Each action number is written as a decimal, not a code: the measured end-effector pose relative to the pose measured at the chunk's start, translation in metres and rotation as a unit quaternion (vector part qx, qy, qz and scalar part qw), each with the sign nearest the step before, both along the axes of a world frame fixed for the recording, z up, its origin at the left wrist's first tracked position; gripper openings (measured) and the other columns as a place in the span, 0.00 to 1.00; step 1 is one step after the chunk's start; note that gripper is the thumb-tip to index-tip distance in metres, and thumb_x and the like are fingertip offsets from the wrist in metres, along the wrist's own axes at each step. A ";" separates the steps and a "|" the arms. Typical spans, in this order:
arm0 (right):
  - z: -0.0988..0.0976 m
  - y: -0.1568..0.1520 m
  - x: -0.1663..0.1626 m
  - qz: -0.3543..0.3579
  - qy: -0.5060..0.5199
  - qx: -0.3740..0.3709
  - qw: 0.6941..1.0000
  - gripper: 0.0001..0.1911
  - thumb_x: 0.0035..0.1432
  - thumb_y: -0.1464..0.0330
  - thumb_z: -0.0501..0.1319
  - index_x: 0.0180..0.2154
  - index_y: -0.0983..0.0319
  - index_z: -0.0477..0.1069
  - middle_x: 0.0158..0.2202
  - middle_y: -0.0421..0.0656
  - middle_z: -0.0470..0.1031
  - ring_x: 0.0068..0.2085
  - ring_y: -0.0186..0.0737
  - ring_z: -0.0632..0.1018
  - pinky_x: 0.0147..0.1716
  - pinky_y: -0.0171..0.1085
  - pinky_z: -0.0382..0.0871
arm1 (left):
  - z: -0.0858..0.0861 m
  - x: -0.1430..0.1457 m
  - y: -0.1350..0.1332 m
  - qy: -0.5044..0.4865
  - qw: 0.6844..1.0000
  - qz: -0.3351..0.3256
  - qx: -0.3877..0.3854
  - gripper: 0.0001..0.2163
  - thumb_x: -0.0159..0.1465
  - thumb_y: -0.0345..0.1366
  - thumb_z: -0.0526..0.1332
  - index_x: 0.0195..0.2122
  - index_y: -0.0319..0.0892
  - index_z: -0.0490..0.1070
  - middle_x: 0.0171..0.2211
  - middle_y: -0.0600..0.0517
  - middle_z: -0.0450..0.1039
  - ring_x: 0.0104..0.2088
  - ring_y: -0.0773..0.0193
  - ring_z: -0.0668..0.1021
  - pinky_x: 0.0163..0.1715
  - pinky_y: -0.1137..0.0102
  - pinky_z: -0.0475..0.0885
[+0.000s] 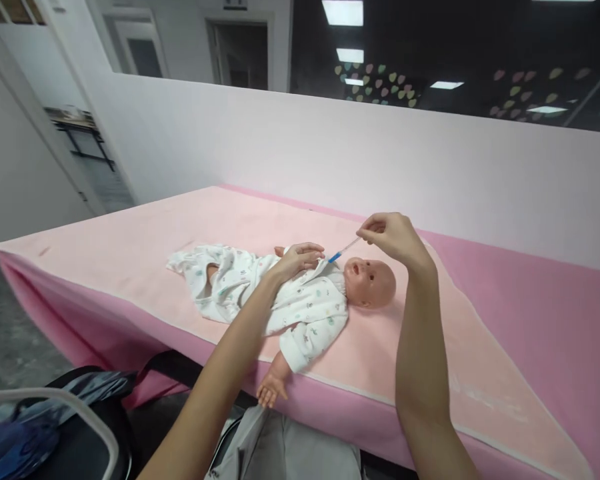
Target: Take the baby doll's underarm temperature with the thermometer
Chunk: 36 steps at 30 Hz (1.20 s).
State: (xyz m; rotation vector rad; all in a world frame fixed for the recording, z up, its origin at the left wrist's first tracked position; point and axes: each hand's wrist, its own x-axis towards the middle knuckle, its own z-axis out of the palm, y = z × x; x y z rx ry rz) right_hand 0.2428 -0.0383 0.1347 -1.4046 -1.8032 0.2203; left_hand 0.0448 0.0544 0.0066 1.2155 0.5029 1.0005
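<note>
A baby doll [373, 283] in a white printed outfit [310, 303] lies on its back, head to the right. My left hand [300, 260] rests at the chest, its fingers closed on the front edge of the outfit, which is lifted near the neck. The thumb is mostly hidden. Above the doll's head, my right hand [387, 233] pinches the clear upper end of a thin stick [347, 247], which looks like a thermometer. Its blue end slants down to the lifted collar edge; I cannot tell whether it touches the cloth.
A peach-coloured sheet over a pink cover [520, 280] spreads across the table. Behind it rises a white wall [330, 147] with dark glass above. At the lower left stands a chair [90, 427] with blue cloth on it. One doll arm hangs over the near edge.
</note>
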 end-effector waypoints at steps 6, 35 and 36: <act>0.010 -0.019 0.029 0.079 0.167 0.055 0.981 0.09 0.48 0.65 0.64 0.27 0.65 0.72 0.23 0.39 0.73 0.27 0.32 0.74 0.28 0.33 0.68 | 0.006 -0.006 -0.007 0.107 0.990 -0.079 0.044 0.22 0.45 0.37 0.70 0.42 0.39 0.73 0.38 0.44 0.75 0.30 0.65 0.76 0.28 0.71 0.72; -0.002 0.000 0.006 0.082 0.131 -0.092 0.984 0.07 0.50 0.68 0.64 0.27 0.67 0.73 0.23 0.45 0.76 0.26 0.33 0.76 0.28 0.32 0.72 | 0.004 -0.006 0.003 -0.255 0.964 0.069 -0.024 0.12 0.40 0.33 0.73 0.27 0.46 0.75 0.27 0.57 0.74 0.24 0.75 0.71 0.20 0.80 0.65; -0.002 0.000 0.006 0.076 0.119 -0.098 0.985 0.07 0.51 0.68 0.64 0.27 0.67 0.73 0.23 0.45 0.76 0.26 0.33 0.76 0.28 0.31 0.71 | 0.004 -0.006 0.003 -0.251 0.965 0.065 -0.021 0.12 0.41 0.33 0.73 0.28 0.47 0.75 0.28 0.57 0.74 0.24 0.75 0.71 0.20 0.80 0.65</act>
